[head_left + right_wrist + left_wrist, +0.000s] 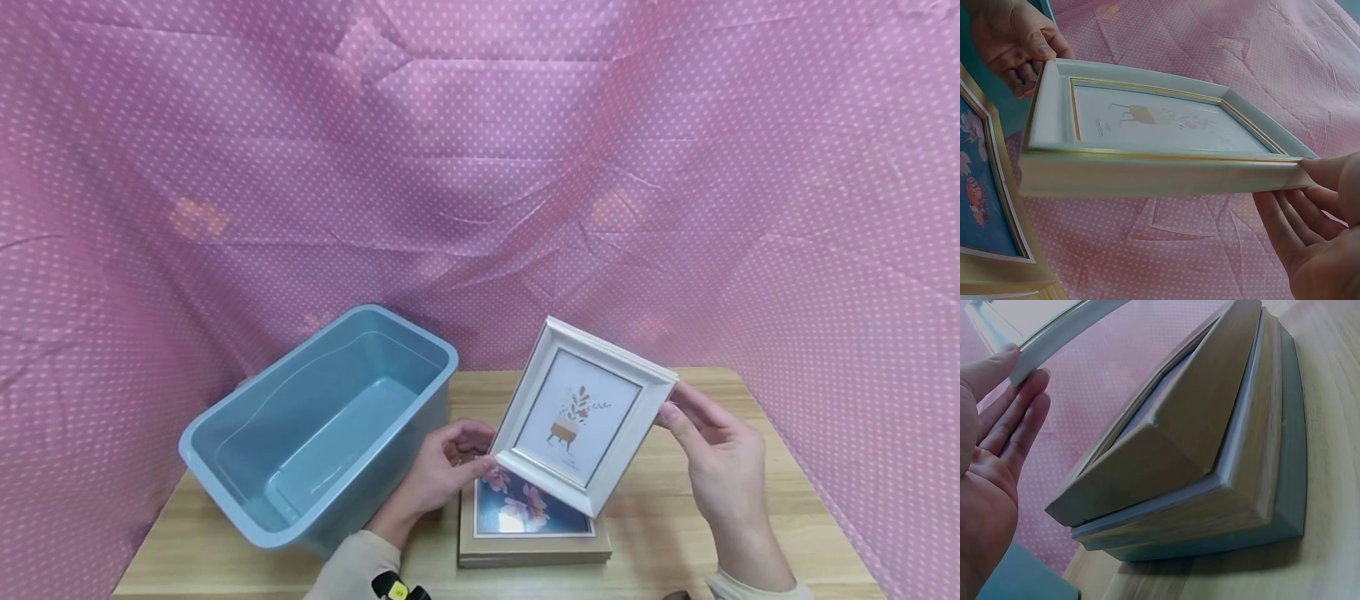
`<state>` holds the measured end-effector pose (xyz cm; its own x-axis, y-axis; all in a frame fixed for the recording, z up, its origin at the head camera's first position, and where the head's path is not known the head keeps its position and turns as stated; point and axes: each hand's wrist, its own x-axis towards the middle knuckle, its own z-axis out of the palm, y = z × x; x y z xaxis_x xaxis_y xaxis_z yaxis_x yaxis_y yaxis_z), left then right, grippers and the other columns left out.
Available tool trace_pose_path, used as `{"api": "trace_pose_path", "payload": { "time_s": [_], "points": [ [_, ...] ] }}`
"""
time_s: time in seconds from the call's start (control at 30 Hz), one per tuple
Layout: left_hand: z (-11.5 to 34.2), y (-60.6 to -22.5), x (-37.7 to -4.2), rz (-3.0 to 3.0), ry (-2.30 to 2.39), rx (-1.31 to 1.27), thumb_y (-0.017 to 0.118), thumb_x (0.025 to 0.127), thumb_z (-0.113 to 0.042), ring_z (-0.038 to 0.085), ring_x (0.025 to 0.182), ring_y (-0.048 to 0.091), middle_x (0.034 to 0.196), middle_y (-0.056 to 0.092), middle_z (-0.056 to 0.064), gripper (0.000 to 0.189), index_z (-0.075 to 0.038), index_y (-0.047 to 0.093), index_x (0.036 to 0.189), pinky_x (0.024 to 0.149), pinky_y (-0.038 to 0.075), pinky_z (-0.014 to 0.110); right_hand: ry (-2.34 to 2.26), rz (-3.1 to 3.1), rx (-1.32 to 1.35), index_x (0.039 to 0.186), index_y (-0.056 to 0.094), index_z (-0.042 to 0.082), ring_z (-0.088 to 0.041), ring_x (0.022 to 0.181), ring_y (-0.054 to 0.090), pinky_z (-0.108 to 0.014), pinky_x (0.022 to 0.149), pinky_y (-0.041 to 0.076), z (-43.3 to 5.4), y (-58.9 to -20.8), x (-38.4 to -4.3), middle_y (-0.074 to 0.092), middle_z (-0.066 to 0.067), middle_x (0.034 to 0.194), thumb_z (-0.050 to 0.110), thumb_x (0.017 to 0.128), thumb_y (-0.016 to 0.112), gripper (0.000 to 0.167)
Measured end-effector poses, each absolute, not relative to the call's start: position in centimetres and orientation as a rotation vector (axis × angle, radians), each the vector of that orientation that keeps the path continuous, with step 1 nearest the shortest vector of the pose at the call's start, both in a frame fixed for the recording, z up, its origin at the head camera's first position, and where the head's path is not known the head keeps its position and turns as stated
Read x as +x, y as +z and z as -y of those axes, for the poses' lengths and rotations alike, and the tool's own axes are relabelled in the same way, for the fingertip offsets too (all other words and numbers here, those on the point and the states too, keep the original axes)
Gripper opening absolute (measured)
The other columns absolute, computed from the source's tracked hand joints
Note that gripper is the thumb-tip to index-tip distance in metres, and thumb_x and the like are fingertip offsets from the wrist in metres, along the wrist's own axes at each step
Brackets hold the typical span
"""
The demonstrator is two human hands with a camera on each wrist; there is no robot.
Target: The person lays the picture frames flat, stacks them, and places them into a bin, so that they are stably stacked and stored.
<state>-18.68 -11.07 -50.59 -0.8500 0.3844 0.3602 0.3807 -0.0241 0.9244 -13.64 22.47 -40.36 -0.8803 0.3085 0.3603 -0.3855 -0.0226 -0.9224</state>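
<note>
Tilted above the table, a white picture frame (510, 433) with a plant print is held by both hands at opposite corners. My left hand (442, 467) pinches its lower left corner between thumb and fingers. At the upper right corner my right hand (723, 467) grips it, thumb on the front and fingers underneath, as the right wrist view shows. Below it lies a stack of frames (1210, 481), the top one a gold-brown frame (534, 546) with a pink blossom picture on blue, partly hidden by the white frame. The stack's lower layers are white, wood-coloured and greenish.
A blue-grey plastic bin (318, 425) with nothing in it stands on the left of the wooden table (675, 533), close by my left forearm. Pink dotted cloth (480, 183) hangs behind and on both sides. A small dark object (677, 595) shows at the front edge.
</note>
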Motion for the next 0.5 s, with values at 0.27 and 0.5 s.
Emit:
{"api": "trace_pose_path", "payload": {
  "time_s": [0.27,0.5],
  "points": [
    [11.8,-51.0,-18.4,-2.201,2.141,0.867,0.076,0.094,0.005,0.004,0.105,0.074,0.115,0.073,0.036,0.031,0.013,0.066,0.123,0.093,0.065,0.026,2.032,1.691,0.244,0.136,0.059,-0.020,-0.013,0.101,0.081,-0.026,0.098,0.064,-22.7,-40.8,-13.6,0.081,-0.005,0.120,-0.026,0.094,0.059,0.043],
    [12.2,-51.3,-18.1,-2.213,2.224,0.811,0.074,0.094,0.006,0.005,0.106,0.075,0.116,0.080,0.013,0.030,0.014,0.067,0.122,0.094,0.064,0.026,2.029,1.699,0.413,0.141,0.056,-0.019,-0.013,0.098,0.082,-0.028,0.103,0.062,-23.1,-41.5,-13.6,0.079,-0.004,0.128,-0.029,0.093,0.056,0.049]
  ]
}}
